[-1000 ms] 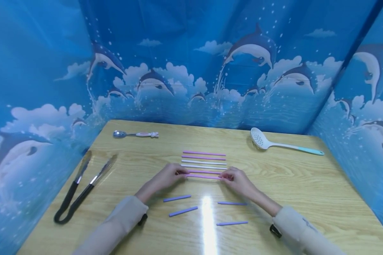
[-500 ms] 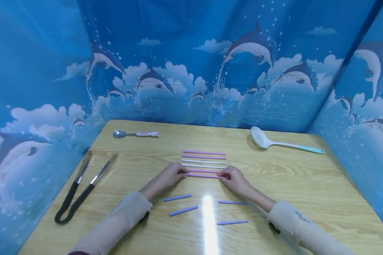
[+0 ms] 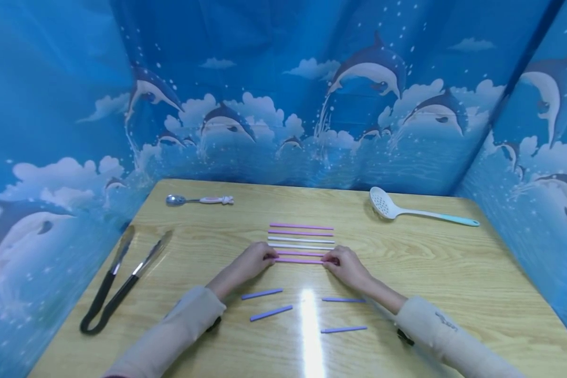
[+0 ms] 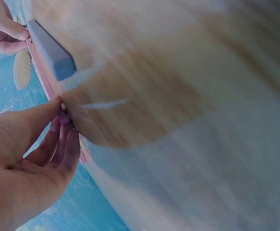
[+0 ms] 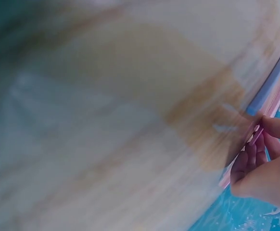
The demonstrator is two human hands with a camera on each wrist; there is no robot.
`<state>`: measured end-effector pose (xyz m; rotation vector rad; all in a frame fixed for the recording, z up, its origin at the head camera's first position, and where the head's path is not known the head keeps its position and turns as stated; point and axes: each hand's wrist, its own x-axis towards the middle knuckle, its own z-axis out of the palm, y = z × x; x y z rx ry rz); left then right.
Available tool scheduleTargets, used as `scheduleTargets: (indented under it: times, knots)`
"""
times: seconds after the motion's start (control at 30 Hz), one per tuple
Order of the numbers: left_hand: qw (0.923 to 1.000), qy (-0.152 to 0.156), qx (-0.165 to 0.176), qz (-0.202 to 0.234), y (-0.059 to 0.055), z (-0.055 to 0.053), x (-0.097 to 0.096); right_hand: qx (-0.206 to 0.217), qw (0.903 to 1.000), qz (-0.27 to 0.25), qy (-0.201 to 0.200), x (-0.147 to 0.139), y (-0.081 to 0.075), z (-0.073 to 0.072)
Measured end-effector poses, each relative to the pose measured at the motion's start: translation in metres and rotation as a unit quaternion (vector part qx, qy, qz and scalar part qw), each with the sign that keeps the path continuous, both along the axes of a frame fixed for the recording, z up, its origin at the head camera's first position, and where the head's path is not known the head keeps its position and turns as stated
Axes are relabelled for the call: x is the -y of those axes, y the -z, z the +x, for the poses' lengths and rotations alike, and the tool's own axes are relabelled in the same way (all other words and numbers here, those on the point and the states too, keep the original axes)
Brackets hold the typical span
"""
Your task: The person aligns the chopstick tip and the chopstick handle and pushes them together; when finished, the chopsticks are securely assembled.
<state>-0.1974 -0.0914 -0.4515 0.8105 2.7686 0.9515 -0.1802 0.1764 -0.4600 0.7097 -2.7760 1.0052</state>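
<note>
In the head view, a row of thin parallel sticks lies across the middle of the table: pink sticks at the back, white sticks between, pink ones at the front. My left hand pinches the left end of the nearest pink stick between thumb and fingers. At its other end, my right hand pinches the same stick. Both wrist views show thumb and fingertips meeting on it; the left hand and right hand hide its ends. Shorter purple sticks lie nearer me, two per side.
Black-handled tongs lie spread at the left of the wooden table. A spoon with a pink-and-white handle is at the back left, a white skimmer with a turquoise handle end at the back right. A dolphin-print curtain surrounds the table.
The front pink stick, held at both ends, has moved slightly back toward the row. My right hand has shifted a little to the left along it. The other sticks stay put.
</note>
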Motion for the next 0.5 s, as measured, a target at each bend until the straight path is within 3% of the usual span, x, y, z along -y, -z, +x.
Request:
scheduleTargets:
  times: [0.5]
  knots:
    - [0.9999,0.001,0.003,0.012,0.0000,0.0017,0.0037,0.027,0.9996,-0.005,0.007,-0.0033,-0.0067,0.0006]
